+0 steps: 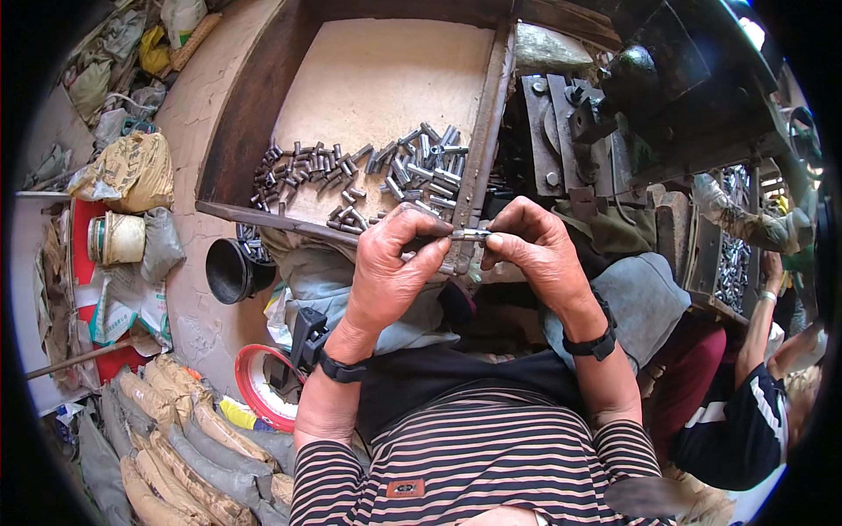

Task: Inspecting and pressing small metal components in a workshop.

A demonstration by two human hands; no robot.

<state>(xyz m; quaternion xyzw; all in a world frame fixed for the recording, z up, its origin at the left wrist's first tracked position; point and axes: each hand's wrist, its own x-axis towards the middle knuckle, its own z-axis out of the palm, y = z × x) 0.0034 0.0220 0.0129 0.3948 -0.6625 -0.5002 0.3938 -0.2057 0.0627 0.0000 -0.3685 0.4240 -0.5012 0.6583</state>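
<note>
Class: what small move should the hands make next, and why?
Perhaps a slight twist of the right hand, the left hand bracing: both pinch the metal piece from opposite ends, so one could turn against the other. Whether it is one part or two is unclear.

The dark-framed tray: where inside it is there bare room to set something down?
In the tray, the far part of its pale base is bare, bordered by the far, left and right walls and, nearer, the loose metal pieces. The near part is crowded with these; the left hand and right hand occupy the near right corner.
</note>
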